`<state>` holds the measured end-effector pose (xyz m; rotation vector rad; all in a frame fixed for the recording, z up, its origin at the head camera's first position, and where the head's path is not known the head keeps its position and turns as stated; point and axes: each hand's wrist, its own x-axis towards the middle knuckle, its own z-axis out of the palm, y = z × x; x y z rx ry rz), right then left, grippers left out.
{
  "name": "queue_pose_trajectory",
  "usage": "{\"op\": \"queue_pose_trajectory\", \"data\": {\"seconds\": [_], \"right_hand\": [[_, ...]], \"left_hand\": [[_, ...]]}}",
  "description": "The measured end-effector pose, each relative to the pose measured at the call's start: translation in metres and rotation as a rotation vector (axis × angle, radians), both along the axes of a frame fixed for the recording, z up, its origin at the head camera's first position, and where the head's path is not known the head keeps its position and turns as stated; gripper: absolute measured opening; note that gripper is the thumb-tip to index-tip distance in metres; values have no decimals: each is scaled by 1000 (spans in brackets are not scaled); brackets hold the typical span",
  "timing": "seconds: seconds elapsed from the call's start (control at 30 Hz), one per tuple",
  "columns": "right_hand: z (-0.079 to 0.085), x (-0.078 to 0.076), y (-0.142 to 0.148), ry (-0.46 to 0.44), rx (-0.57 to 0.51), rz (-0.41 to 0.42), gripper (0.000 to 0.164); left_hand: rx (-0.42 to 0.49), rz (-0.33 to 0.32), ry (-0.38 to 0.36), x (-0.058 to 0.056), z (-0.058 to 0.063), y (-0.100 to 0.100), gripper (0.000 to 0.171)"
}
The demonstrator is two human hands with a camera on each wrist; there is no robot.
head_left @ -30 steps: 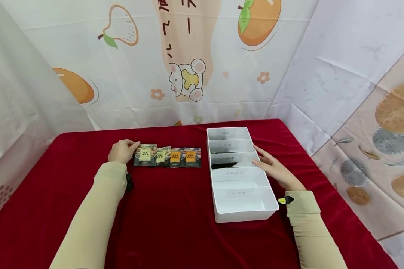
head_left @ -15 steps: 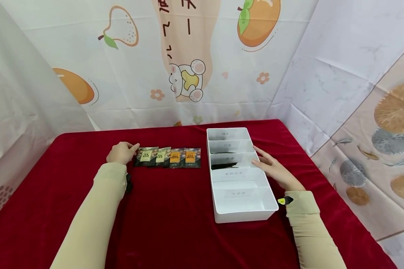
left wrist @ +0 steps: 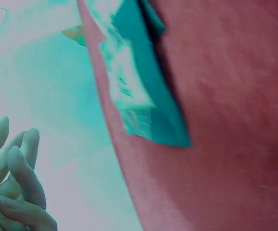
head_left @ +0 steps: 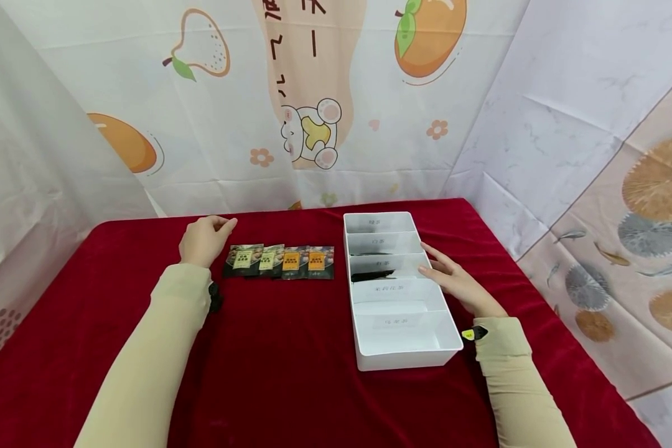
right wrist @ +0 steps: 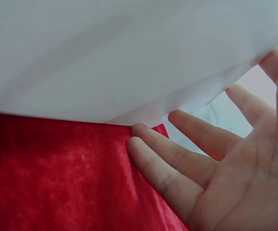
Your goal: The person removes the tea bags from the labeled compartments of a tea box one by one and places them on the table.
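Observation:
My left hand (head_left: pixel 203 240) is raised just behind the left end of a row of dark sachets, its fingers loosely bent and holding nothing. In the left wrist view, the curled fingers (left wrist: pixel 26 180) are apart from the sachet. Overlapping in the row are two sachets with pale green labels (head_left: pixel 244 261) and two with orange labels (head_left: pixel 320 263). The right hand (head_left: pixel 460 283) rests against the right side of a long white divided box (head_left: pixel 407 359). Its spread, fairly straight fingers (right wrist: pixel 204 134) touch the box wall in the right wrist view.
Thin dark packets (head_left: pixel 373 275) stand in the box's middle compartment, with a dark edge showing in the one behind. Printed labels mark the dividers. A red cloth (head_left: pixel 280 386) covers the table, and a patterned curtain (head_left: pixel 213 149) hangs behind.
The left hand has let go of the leftmost green-labelled sachet, which now lies flat in the row, and has moved up and back from it. The right hand and box have stayed put.

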<state>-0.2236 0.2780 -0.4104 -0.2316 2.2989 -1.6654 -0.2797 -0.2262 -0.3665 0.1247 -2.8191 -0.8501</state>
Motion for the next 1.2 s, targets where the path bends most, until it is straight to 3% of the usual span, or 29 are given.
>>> {"op": "queue_pose_trajectory", "data": {"seconds": [0.13, 0.4, 0.7, 0.93, 1.2], "right_hand": [[-1, 0, 1, -6, -7, 5, 71], [-1, 1, 1, -1, -4, -1, 71], [0, 0, 0, 5, -7, -3, 71], [-1, 0, 0, 7, 11, -5, 70], [-1, 0, 1, 16, 5, 1, 70]], "left_hand": [[12, -40, 16, 3, 9, 11, 55], [32, -164, -24, 9, 20, 45, 54], [114, -264, -42, 19, 31, 85, 47], [154, -326, -62, 31, 37, 112, 42], [227, -378, -12, 39, 37, 128, 32]]}}
